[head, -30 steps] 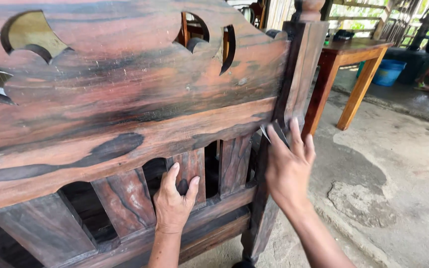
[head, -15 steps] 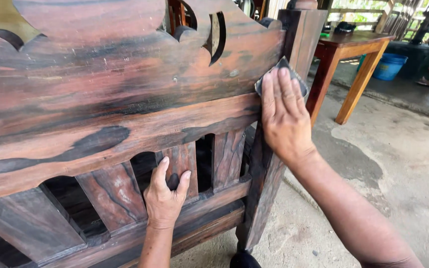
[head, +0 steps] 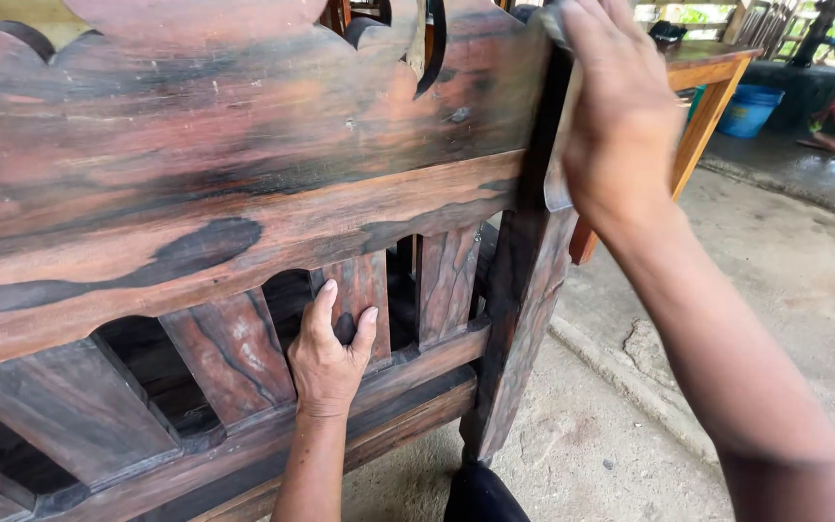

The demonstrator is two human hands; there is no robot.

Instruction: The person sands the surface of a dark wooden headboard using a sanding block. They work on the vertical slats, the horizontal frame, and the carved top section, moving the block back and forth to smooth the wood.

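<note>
Outdoors, two hands on a carved wooden panel

Underfoot lies a rough concrete floor (head: 775, 319), grey and stained, with a cracked raised edge running past the foot of the furniture. The place looks like an open shed: daylight and greenery show at the top right.

Filling most of the view is a large dark panel (head: 244, 174) of reddish, black-streaked wood with a scalloped, pierced top edge. Below its broad board runs a row of short slats (head: 234, 348) set into a lower rail (head: 408, 387). A thick post (head: 524, 290) closes the panel on the right and stands on the floor.

The left hand (head: 329, 353) is clamped around one slat, thumb on one side and fingers curled over the other. The right hand (head: 620, 116) presses flat, fingers together, against the upper part of the post; a grey pad (head: 555, 184) shows at the edge beneath the palm, pinned against the wood.

Behind the post stands an orange-brown tabletop (head: 712, 58) on sloping legs, partly hidden by the right hand and forearm. Further back sits a blue bucket (head: 751, 108), and at the far right edge another person's leg rests near a pink object too small to make out. Something dark lies at the bottom edge by the post's foot; what it is cannot be told.
</note>
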